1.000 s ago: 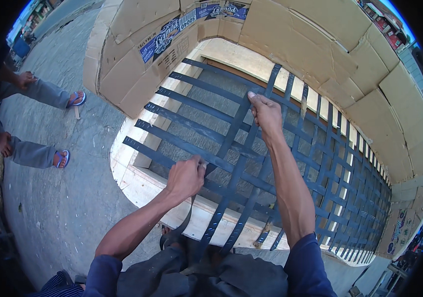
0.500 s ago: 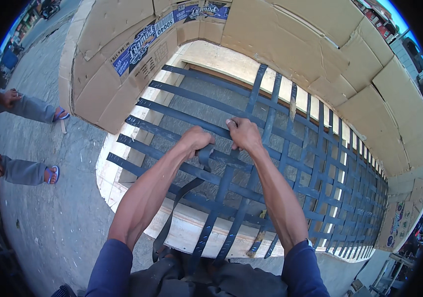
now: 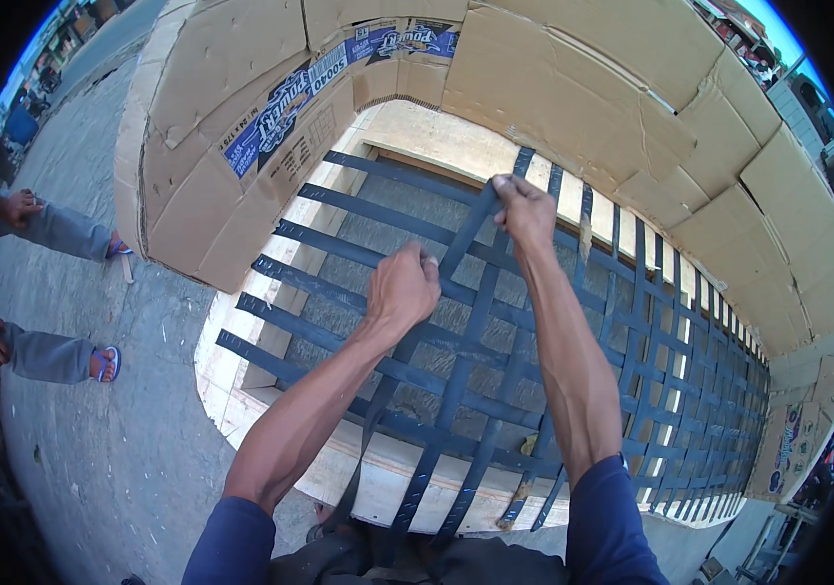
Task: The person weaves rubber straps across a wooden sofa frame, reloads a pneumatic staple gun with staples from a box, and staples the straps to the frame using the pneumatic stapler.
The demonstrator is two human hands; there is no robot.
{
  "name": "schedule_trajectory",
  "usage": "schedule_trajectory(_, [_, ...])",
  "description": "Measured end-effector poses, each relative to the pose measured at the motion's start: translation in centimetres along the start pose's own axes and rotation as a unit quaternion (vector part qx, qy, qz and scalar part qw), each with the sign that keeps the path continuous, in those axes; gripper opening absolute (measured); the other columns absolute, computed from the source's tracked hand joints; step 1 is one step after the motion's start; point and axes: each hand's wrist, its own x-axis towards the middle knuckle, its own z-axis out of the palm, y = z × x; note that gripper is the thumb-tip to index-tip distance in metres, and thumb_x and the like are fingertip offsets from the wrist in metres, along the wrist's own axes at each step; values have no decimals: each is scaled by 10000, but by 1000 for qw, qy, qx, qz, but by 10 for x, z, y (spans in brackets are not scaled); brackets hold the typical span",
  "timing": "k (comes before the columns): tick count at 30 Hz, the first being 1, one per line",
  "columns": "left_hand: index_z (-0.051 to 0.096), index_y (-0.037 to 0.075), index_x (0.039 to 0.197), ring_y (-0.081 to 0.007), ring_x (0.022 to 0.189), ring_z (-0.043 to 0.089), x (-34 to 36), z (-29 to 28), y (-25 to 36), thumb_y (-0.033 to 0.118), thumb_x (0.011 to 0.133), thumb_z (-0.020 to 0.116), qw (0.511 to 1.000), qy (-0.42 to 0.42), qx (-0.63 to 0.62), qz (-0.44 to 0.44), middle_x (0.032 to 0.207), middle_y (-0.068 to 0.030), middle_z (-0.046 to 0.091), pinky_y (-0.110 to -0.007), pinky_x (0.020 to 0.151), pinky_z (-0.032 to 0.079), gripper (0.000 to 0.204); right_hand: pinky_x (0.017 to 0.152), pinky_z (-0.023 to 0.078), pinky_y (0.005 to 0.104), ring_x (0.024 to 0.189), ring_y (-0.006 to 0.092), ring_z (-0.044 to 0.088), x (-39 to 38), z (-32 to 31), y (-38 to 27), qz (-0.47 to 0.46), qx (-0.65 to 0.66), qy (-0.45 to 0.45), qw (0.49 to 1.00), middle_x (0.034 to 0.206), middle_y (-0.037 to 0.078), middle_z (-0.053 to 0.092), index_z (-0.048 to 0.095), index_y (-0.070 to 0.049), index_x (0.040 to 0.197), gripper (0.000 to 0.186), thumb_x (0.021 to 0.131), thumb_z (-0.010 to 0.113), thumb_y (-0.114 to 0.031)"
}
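A long black webbing strap (image 3: 467, 232) runs slantwise between my hands. My right hand (image 3: 528, 209) pinches its upper part near the far rail of a pale wooden seat frame (image 3: 412, 127). Lower and to the left, my left hand (image 3: 404, 285) is closed around the same strap; its fingertips are partly hidden. Below that hand the strap slopes over the near rail towards my lap. Dark straps (image 3: 509, 408) cross one another over the frame, their ends stapled to the wood.
Cardboard panels (image 3: 573, 88) cover the back and the left arm (image 3: 193, 107) of the furniture. At left, another person's legs (image 3: 51, 353) and hands show above grey concrete ground (image 3: 144, 439). A metal stand (image 3: 777, 541) is at the lower right.
My right hand has moved up and away to the far rail, drawing the strap along. My left hand has shifted slightly right, and the strap's looped slack beside it has straightened.
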Motion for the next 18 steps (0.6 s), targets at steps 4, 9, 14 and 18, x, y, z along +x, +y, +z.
schedule_trajectory(4, [718,-38,1155,-399,1069,734,57,10,51,249,1012,633,969,105,-179,134,1075,-265,759,-472,940,558,332,490,457,248,540,84,580,55,4,-27,-5,30,-29,999,794,17,704,761,7,1180,300,991,744,-225])
schedule_trajectory(9, [758,-81,924,-324,939,766,101,11,56,278,949,686,1000,0,-19,-5,953,-233,777,-480,813,579,367,491,518,282,600,145,698,60,7,-4,31,-274,-94,957,973,112,770,751,20,1183,342,990,740,-262])
schedule_trajectory(14, [732,-65,983,-251,705,713,130,30,32,232,965,686,973,-168,-93,-127,862,-151,721,-419,560,567,301,641,591,366,682,204,761,69,11,27,19,-370,-135,919,873,149,785,777,17,1068,483,1014,650,-446])
schedule_trajectory(18, [700,-28,1165,-247,661,716,151,58,22,215,1048,598,902,-166,-356,-181,917,-107,726,-425,525,591,288,744,585,410,667,199,730,93,26,25,76,-502,-167,845,768,140,765,791,-8,930,596,1004,595,-566])
